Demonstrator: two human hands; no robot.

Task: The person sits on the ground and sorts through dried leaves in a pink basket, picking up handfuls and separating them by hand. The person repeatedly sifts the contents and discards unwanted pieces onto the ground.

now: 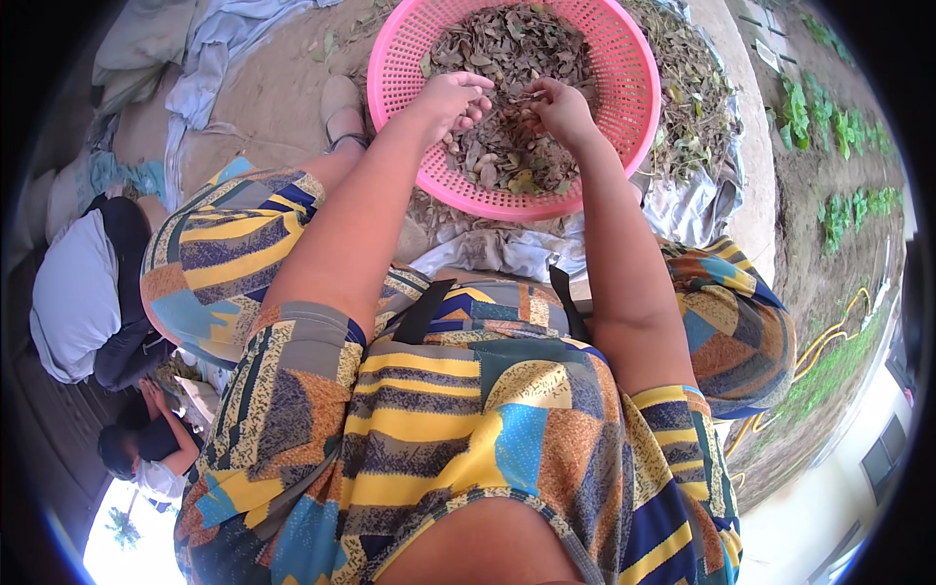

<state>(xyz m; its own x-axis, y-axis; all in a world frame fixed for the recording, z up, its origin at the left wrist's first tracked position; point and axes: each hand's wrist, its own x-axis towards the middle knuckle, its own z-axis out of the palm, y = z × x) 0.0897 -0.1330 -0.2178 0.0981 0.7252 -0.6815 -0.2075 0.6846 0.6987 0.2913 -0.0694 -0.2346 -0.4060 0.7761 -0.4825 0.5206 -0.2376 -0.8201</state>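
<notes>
A pink plastic basket (635,88) with slotted walls stands before me, holding dry brown leaves (515,36) and several small pale pods (484,162) that look like peanuts. My left hand (455,106) hovers over the basket's left half, palm turned inward and fingers loosely curled. Something small may lie among those fingers, but it blends with them. Opposite it, my right hand (561,110) is bent downward over the leaves, with thumb and fingertips close together. Whether it pinches a pod is too small to tell. A gap separates the two hands.
Leafy plant debris (687,102) lies right of the basket on silvery sheeting (680,208). Pale cloth (208,66) and stuffed sacks (142,36) lie at left. Another person (157,446) sits at lower left. Beyond the concrete edge are green plants (797,113) and a yellow hose (823,336).
</notes>
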